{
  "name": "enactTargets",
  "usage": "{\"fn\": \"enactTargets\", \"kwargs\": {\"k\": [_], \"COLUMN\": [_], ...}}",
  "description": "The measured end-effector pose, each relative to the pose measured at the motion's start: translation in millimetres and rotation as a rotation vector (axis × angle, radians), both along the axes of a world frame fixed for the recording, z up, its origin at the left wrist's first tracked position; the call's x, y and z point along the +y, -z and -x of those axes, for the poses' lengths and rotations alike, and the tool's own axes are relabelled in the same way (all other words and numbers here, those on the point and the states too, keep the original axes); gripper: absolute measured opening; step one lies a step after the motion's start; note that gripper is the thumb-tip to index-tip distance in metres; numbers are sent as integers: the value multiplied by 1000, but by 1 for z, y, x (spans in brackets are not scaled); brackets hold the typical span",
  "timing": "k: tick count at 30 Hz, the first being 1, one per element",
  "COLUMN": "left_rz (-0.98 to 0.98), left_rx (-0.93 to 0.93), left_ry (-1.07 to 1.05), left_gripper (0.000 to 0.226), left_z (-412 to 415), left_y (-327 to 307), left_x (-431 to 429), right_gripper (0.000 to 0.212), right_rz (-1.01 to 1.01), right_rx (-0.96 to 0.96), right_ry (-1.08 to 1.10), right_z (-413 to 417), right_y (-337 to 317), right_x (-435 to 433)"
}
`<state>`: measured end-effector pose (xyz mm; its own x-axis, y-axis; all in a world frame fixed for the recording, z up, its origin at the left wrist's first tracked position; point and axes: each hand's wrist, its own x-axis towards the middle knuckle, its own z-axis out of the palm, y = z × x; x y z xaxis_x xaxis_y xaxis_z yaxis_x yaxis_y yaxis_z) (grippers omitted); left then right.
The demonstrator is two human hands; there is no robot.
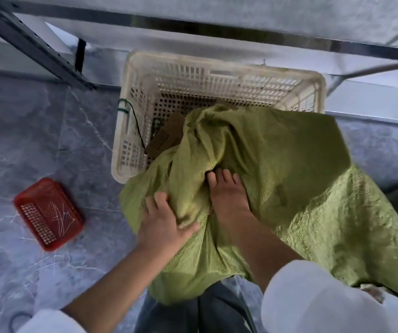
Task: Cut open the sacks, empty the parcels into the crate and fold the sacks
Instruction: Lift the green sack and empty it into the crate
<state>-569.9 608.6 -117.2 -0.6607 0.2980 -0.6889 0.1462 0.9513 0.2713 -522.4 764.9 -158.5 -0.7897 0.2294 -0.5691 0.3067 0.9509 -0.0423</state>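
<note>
Take the white crate as your reference. The green sack lies draped over the crate's near rim, its mouth end inside the crate and its closed end hanging toward you, down to your legs. Its long axis therefore runs from you straight toward the crate.

Your left hand is clamped on a fold of the sack just outside the crate's near-left corner, thumb over the cloth. Your right hand presses into the sack nearer the crate, fingers curled into a crease; whether they pinch cloth or only push on it cannot be told.

One brown parcel shows inside the crate against its left wall, partly under the sack's mouth. Any further parcels are hidden by the cloth.

The right hand is nearer the mouth. Emptying likely requires raising the closed end, which lies on your side of both hands.

A red basket sits on the floor well left of the crate.
</note>
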Motion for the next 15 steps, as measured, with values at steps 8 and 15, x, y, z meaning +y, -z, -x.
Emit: {"fn": "enactTargets", "kwargs": {"k": [8, 15], "left_rz": [13, -385], "left_rx": [222, 154], "left_ry": [268, -226], "left_gripper": [53, 42], "left_z": [-11, 22], "left_y": [5, -36], "left_x": [-7, 14], "right_gripper": [93, 51], "right_rz": [-37, 358], "right_rx": [-146, 149], "right_ry": [65, 426], "right_z": [10, -18], "right_y": [-12, -76], "right_x": [0, -30]}}
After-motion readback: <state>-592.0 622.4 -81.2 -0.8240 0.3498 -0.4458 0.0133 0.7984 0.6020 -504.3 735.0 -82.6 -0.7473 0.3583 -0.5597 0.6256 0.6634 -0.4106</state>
